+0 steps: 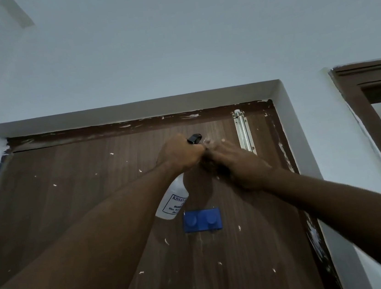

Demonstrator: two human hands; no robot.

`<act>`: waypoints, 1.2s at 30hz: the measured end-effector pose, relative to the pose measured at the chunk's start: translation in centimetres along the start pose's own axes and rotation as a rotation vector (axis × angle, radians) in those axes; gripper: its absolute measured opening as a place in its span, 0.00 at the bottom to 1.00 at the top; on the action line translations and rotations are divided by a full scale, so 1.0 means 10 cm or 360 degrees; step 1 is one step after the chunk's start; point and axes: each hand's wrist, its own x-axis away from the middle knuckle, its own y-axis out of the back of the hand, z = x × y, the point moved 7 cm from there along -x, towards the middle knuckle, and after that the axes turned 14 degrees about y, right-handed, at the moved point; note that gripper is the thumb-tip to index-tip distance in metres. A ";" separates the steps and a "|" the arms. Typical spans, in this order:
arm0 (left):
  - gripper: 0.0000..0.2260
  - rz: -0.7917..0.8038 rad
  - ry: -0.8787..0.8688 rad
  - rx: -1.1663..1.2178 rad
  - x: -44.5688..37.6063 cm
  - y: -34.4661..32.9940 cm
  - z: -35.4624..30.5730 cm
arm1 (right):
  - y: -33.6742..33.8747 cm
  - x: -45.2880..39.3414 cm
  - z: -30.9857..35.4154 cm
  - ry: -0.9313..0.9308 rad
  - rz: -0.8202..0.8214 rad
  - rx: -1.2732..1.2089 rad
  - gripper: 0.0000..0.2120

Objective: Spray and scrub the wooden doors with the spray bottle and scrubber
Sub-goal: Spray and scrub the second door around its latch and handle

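Observation:
The brown wooden door (pixel 96 204) fills the lower middle of the head view, flecked with white paint spots. My left hand (pixel 180 156) grips the neck of a clear spray bottle (pixel 172 201) with a black nozzle, held up near the door's top. Right beside it, my right hand (pixel 237 162) lies against the door with fingers stretched over a dark scrubber (pixel 212 168), which is mostly hidden under the hand. The two hands touch each other.
A blue two-knob hook plate (pixel 202 219) is fixed to the door below the hands. A metal tower bolt (pixel 243 130) runs down at the door's top right. A white wall frames the door; a brown window frame (pixel 359 104) stands at right.

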 end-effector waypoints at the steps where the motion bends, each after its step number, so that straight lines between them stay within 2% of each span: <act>1: 0.14 0.0008 0.0013 0.0003 0.00 0.00 0.01 | 0.00 0.06 -0.02 0.0146 0.0131 0.0045 0.38; 3: 0.13 0.0018 0.0023 0.0000 0.01 0.02 0.01 | 0.16 0.00 -0.32 0.0107 0.0246 0.0195 0.39; 6: 0.12 0.0023 0.0036 -0.0007 0.01 0.04 0.01 | 0.43 -0.31 -0.78 -0.0264 -0.0040 0.0191 0.38; 8: 0.12 -0.0008 0.0032 -0.0021 0.01 0.06 0.01 | 0.33 -0.44 -0.63 -0.0284 -0.0207 0.0131 0.33; 10: 0.14 -0.0060 0.0021 -0.0041 0.05 0.12 0.03 | 0.01 -0.40 -0.22 -0.0045 -0.0202 -0.0028 0.32; 12: 0.15 -0.0109 0.0020 -0.0082 0.08 0.18 0.09 | -0.30 -0.23 0.13 0.0358 0.0041 -0.0046 0.33; 14: 0.14 -0.0116 0.0009 -0.0142 0.13 0.23 0.15 | -0.28 -0.26 0.01 0.0535 0.0182 0.0039 0.36; 17: 0.11 -0.0061 0.0036 -0.0175 0.15 0.33 0.26 | 0.02 -0.58 -0.56 0.0101 -0.0107 -0.0005 0.37; 20: 0.12 -0.0105 0.0072 -0.0191 0.15 0.49 0.37 | 0.10 -0.71 -0.49 -0.0252 -0.0383 0.0021 0.35; 22: 0.13 -0.0128 0.0092 -0.0203 0.18 0.56 0.43 | -0.11 -0.68 -0.06 -0.0053 -0.0349 -0.0079 0.33; 24: 0.13 -0.0162 0.0097 -0.0231 0.16 0.61 0.47 | -0.34 -0.55 0.35 0.0374 -0.0046 -0.0141 0.32; 25: 0.14 -0.0186 0.0091 -0.0247 0.14 0.65 0.47 | -0.39 -0.52 0.39 0.0502 0.0133 -0.0087 0.33; 26: 0.14 -0.0199 0.0091 -0.0247 0.11 0.69 0.49 | -0.35 -0.58 0.33 0.0544 0.0177 -0.0019 0.33; 28: 0.13 -0.0189 0.0091 -0.0215 0.06 0.78 0.52 | -0.12 -0.81 0.04 0.0323 -0.0073 -0.0050 0.28; 30: 0.12 -0.0133 0.0096 -0.0212 0.05 0.82 0.58 | 0.03 -0.97 -0.25 -0.0050 -0.0292 -0.0128 0.30; 32: 0.10 -0.0095 0.0106 -0.0226 0.05 0.88 0.67 | 0.00 -1.08 -0.31 -0.0205 -0.0278 -0.0069 0.35; 36: 0.14 -0.0157 0.0204 -0.0400 0.04 1.03 0.90 | -0.10 -1.13 -0.26 -0.0233 -0.0204 0.0056 0.37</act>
